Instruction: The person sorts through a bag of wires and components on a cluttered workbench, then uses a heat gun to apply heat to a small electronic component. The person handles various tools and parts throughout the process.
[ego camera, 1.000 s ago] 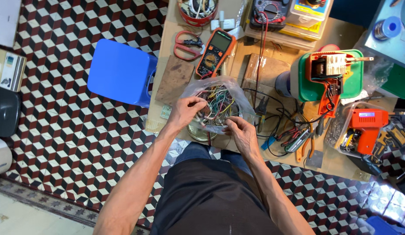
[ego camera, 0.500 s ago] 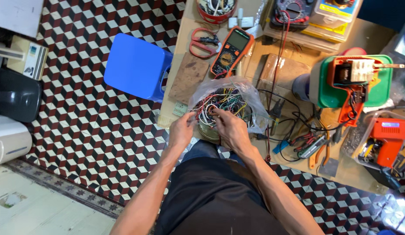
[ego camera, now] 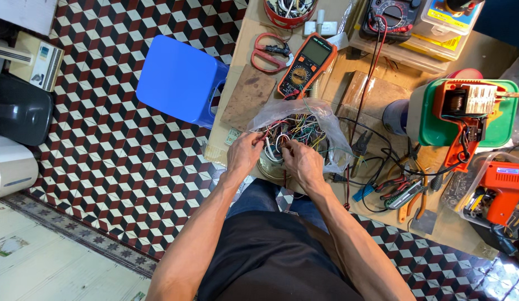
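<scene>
A clear plastic bag point(ego camera: 321, 120) lies on the near edge of a cardboard-covered table point(ego camera: 493, 56), stuffed with a tangle of coloured wires point(ego camera: 296, 128). My left hand point(ego camera: 244, 153) grips the bag's near left edge, fingers curled on the plastic and wires. My right hand point(ego camera: 303, 161) is beside it, fingers pinched on wires at the bag's mouth. A round tin partly shows under the bag between my hands.
An orange multimeter point(ego camera: 307, 64) and red-handled scissors point(ego camera: 268, 53) lie behind the bag. Pliers and cutters point(ego camera: 401, 187) sit to the right, near a green box carrying an orange tool point(ego camera: 466, 111). A blue stool point(ego camera: 178, 78) stands on the tiled floor at left.
My right hand has moved left to the bag's mouth, close to my left hand. The left hand has slipped back to the bag's near edge. The camera view shifted slightly.
</scene>
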